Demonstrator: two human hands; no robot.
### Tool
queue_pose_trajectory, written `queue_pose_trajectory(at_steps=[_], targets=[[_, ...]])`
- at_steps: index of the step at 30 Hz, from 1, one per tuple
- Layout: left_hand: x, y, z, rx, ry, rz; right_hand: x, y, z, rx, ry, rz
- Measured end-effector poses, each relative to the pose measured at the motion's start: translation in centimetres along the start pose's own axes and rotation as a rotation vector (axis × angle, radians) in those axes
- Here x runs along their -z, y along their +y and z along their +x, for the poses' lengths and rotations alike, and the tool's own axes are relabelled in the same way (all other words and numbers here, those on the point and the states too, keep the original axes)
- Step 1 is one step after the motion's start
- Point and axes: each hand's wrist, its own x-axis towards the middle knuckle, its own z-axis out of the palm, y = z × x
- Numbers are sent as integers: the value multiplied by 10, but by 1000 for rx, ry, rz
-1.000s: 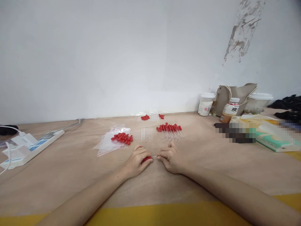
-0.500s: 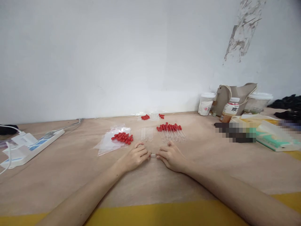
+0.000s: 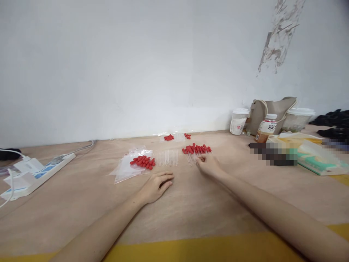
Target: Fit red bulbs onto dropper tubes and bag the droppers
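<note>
Bulb-topped droppers (image 3: 194, 148): lie in a close row at eleven o'clock from the right hand (image 3: 209, 165), red ends toward twelve, clear stems toward the near edge, partly covered by the fingers at the row's near right.
Right hand: narrow, thumb and fingers drawn together over the stems at the near side of the row. Impossible to tell from this view whether gripping a stem or only touching.
Loose clear tubes (image 3: 167, 158): lie side by side at about half past twelve from the left hand (image 3: 157, 185), near the fingers but apart, between droppers and loose red bulbs (image 3: 142, 162).
Loose red bulbs: heaped at eleven o'clock from the left hand, on top of flat plastic bags (image 3: 122, 170).
Left hand: resting on the table (image 3: 174, 218), half open, fingers loosely curved toward three o'clock, thumb apart from forefinger with a bare gap between.
Transparent packet (image 3: 178, 137): lies beyond the tubes, toward half past twelve, close to the wall (image 3: 136, 72); shows two small red clusters.
Drinks side: lidded cup (image 3: 240, 122) and bottle (image 3: 265, 129) between one and two o'clock from the right hand.
Power strip (image 3: 51, 169): at nine o'clock from the left hand, well apart.
</note>
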Motion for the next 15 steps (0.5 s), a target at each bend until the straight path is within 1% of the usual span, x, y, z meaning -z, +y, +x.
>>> queue_pose_trajectory(at_steps=[2,5,10,15], targets=[[-1,-1,0,14,-12,-1,0,-4,13,-76,-7,-9],[-1,-2,0,22,-18,-3,-7,-12,30,-139,20,-61],[0,-1,0,30,-29,2,-30,-18,48,-154,92,-209],[0,-2,-1,13,-30,-13,-40,-15,53,-161,76,-270]])
